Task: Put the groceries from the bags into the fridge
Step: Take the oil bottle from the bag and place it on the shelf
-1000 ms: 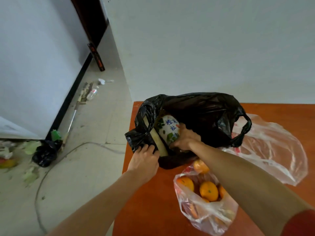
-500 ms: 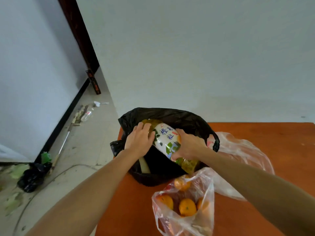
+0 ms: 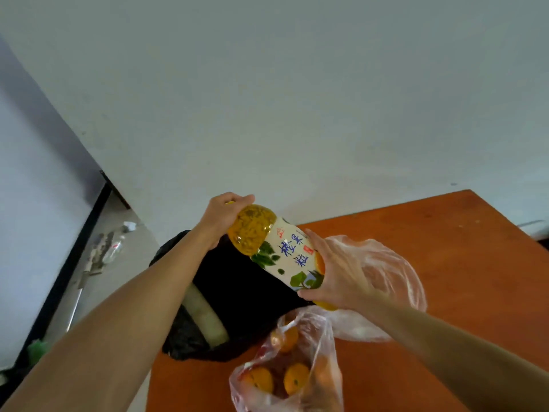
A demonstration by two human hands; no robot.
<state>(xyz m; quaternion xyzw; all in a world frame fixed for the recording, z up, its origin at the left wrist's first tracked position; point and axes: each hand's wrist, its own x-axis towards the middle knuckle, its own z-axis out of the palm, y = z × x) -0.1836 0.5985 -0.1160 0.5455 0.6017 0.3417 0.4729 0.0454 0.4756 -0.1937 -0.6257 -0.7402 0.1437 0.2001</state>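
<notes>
Groceries were mostly unpacked from nothing yet, by the look of it: only the juice bottle (image 3: pixel 280 254) was out, held tilted in the air above the black bag (image 3: pixel 237 295), near the middle of the view. The left hand (image 3: pixel 222 217) was closed over its cap end at about eleven o'clock from the label, and the right hand (image 3: pixel 335 275) wrapped the lower body at about four o'clock. A pale long item (image 3: pixel 205 313) lay in the black bag's mouth, and oranges (image 3: pixel 292 382) sat in a clear bag (image 3: pixel 297 367) at six o'clock on the orange table (image 3: pixel 445 263). Another clear bag (image 3: pixel 386 269) lay at three o'clock; its contents could not be made out. I judged nearly everything remained to carry. No fridge was in view, the bottle's cap was hidden by fingers, and the black bag's depths were too dark to read.
</notes>
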